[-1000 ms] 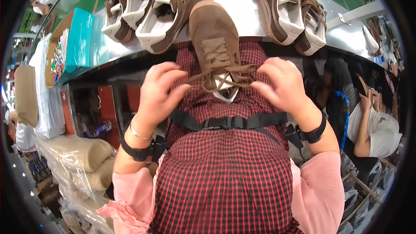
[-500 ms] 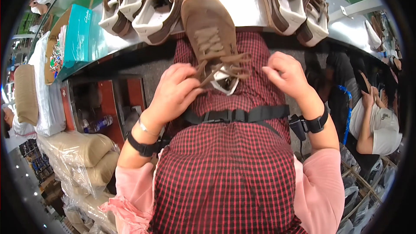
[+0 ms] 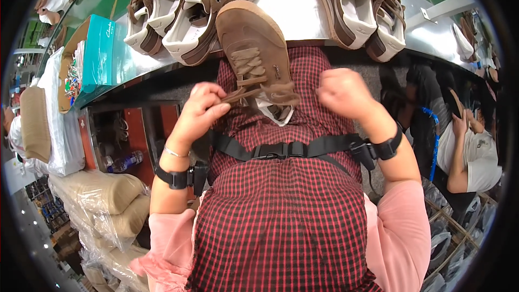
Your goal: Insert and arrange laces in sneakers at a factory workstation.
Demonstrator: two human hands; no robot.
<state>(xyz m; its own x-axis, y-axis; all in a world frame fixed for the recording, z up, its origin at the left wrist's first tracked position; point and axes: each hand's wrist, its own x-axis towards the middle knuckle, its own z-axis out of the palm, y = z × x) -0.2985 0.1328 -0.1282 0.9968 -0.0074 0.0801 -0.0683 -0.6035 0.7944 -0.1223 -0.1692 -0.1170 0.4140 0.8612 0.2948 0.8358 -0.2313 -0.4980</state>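
Brown suede shoe: left hand pinches its lace; right hand fisted beside.

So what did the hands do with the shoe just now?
Both hands pulled apart: the left hand drew a lace end out to the left, and the right hand moved off to the right, closed in a fist. The brown shoe stayed against the table edge, the other shoes unmoved.

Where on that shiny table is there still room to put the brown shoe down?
A bare strip of the metal table lies just beyond the brown shoe's toe, between the left shoe cluster and the right shoe pair. Another bare patch lies at the far right. The left end is crowded by the teal box.
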